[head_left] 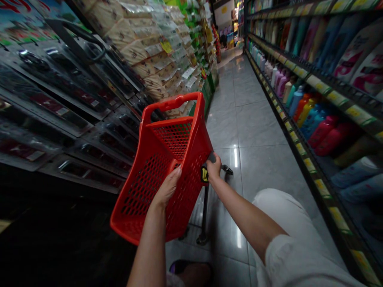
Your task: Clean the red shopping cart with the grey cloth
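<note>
A red plastic shopping cart (191,199) with perforated sides stands tilted in view in front of me. My left hand (170,186) is closed over the rim of its near side, thumb lying along the top. Further right, my right hand (214,166) wraps round a dark grey part on the cart's outer side. A small black and yellow piece (204,174) sits beside those fingers; what it is I cannot make out. The red handle (172,103) at the cart's far end is untouched. Inside the basket, a perforated flap (176,137) shows.
Shelves of colourful bottles (308,113) line the right side. On the left hang packaged pans (68,91), with stacked tissue packs (155,48) beyond. A grey tiled floor (251,127) runs down the aisle. Below the cart are caster wheels (202,239) and a foot in a dark sandal (190,268).
</note>
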`<state>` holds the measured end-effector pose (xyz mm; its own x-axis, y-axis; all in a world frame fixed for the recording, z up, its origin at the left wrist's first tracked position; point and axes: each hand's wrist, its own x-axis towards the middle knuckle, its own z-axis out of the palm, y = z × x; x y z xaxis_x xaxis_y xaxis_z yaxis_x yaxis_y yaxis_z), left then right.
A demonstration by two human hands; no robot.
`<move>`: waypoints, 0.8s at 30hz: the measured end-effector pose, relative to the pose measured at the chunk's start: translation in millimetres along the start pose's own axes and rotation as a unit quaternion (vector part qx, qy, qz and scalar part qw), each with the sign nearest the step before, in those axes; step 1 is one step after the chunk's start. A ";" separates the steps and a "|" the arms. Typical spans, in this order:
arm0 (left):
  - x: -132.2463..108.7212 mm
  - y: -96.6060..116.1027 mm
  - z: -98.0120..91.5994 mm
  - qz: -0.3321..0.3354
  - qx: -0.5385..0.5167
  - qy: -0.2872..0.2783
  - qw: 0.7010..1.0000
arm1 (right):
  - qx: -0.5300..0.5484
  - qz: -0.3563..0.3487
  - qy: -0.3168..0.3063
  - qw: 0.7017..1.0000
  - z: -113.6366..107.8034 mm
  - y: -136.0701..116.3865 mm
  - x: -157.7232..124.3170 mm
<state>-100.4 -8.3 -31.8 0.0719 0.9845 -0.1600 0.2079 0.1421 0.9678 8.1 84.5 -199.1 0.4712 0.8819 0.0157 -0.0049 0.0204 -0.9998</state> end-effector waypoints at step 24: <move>2.5 -0.6 -2.9 -0.017 0.039 0.027 0.999 | -0.084 0.167 -0.042 0.981 -0.4 48.8 -20.6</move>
<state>-103.2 -5.6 -32.2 0.0110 0.9838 -0.1791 0.2857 0.1685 0.9434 -1.5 67.2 -248.3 0.3940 0.8618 -0.3196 0.0016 -0.3483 -0.9374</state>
